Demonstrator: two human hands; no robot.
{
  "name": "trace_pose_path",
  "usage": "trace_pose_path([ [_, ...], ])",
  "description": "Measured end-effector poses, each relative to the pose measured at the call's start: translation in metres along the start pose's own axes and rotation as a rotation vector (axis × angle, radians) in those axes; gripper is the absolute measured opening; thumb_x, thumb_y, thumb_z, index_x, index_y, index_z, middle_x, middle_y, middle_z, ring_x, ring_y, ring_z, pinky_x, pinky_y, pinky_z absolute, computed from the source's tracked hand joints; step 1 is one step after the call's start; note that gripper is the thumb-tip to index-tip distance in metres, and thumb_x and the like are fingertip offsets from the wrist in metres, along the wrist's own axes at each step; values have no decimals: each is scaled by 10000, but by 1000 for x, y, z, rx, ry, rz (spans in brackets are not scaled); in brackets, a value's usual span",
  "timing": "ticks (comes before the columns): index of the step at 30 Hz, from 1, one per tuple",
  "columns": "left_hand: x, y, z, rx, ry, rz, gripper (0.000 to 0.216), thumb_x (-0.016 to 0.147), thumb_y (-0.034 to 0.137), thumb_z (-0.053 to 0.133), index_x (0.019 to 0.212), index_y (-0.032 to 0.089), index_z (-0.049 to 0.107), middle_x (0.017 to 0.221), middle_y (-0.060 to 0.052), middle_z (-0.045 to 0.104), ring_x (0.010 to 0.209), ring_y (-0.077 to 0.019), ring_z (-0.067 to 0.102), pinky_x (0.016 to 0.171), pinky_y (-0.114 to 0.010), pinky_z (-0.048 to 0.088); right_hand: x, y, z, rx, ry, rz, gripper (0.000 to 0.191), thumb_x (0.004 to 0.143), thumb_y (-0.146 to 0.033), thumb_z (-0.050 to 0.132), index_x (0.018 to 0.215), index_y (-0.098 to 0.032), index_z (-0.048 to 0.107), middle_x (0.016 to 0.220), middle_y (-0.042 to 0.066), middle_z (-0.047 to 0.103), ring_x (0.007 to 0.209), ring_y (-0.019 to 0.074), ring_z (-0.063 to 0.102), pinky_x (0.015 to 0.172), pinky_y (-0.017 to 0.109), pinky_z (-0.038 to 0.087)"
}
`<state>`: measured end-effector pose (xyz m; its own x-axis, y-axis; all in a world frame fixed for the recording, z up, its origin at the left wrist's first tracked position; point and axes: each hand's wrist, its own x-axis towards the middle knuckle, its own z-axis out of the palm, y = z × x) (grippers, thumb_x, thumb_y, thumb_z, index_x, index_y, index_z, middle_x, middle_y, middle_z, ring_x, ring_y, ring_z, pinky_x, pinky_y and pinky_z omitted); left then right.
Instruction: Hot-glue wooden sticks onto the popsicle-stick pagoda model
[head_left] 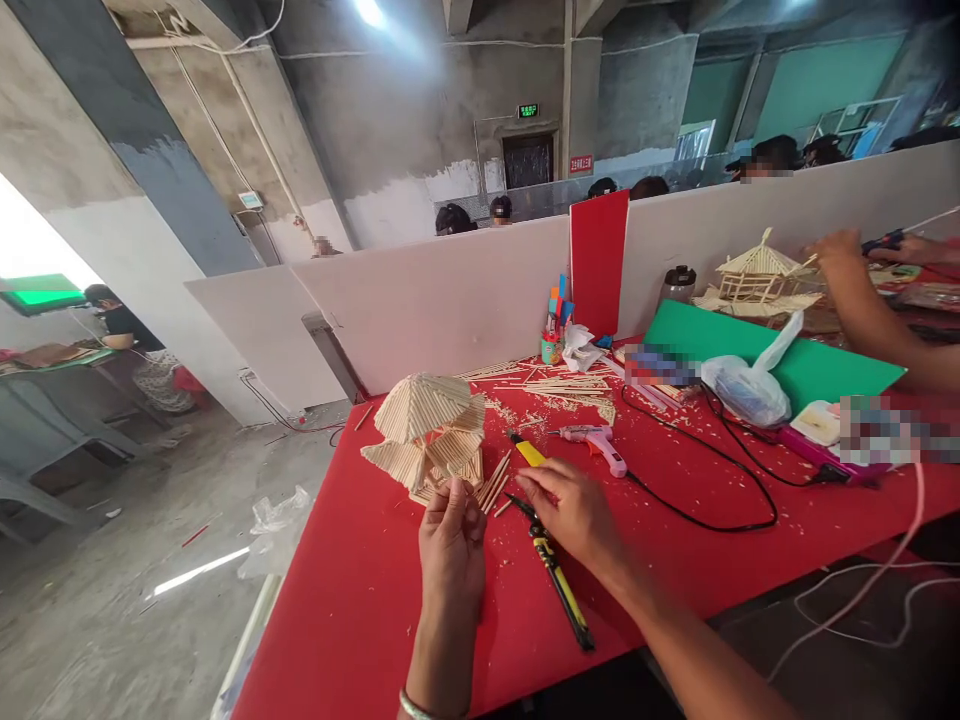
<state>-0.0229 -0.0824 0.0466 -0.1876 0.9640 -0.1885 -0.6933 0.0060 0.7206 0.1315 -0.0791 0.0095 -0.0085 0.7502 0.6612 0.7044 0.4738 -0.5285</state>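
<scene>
My left hand (454, 545) is closed in a pinch just in front of the model pavilion (427, 420). A short pale piece of stick (451, 469) seems to stick up from its fingertips. The pavilion is built of thin wooden sticks, with a sloped roof over a wider lower tier. To the right, my right hand (576, 508) has its thumb and fingers drawn together; what they hold, if anything, is hidden. A yellow utility knife (529, 452) runs behind that hand's fingers. Black-and-yellow pliers (559, 580) lie under and beside it on the red table. Loose sticks (495, 482) lie between the hands.
A pink glue gun (596, 443) with a black cord lies right of my hands. Behind are scattered sticks (555, 385), shavings, a green board (772, 350), a plastic bag (746, 388) and a power strip (817, 450). A co-worker's arm (862, 300) reaches in near another stick model (757, 270).
</scene>
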Motion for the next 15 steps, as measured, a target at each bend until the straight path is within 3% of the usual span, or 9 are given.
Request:
trace_pose_path([
  [4, 3, -5, 4, 14, 27, 6, 523, 406, 297, 946, 836, 145, 689, 624, 55, 554, 473, -23, 407, 391, -150, 284, -2, 47, -27, -406, -42, 204, 275, 944, -301, 469, 1069, -203, 695, 1000, 83, 684, 934, 214, 621, 798, 303, 444],
  [7, 2, -10, 4, 21, 31, -5, 535, 419, 308, 942, 875, 137, 722, 636, 45, 562, 494, -24, 429, 409, -147, 306, 1, 77, -38, -589, -166, 470, 363, 867, -248, 535, 1204, -156, 632, 1125, 147, 634, 1064, 290, 572, 858, 356, 416],
  [10, -2, -10, 3, 25, 10, -13, 489, 459, 303, 931, 879, 141, 740, 632, 41, 554, 499, -24, 431, 425, -146, 320, 6, 99, -38, -558, -268, 648, 432, 785, -204, 591, 1204, -105, 620, 1096, 192, 632, 1070, 311, 579, 856, 365, 414],
  [15, -7, -7, 0, 38, 1, 12, 451, 507, 330, 913, 883, 138, 756, 632, 27, 556, 500, -24, 422, 430, -149, 314, 17, 127, -36, -359, -300, 754, 292, 722, -218, 602, 985, -123, 688, 937, 173, 677, 941, 307, 637, 763, 352, 440],
])
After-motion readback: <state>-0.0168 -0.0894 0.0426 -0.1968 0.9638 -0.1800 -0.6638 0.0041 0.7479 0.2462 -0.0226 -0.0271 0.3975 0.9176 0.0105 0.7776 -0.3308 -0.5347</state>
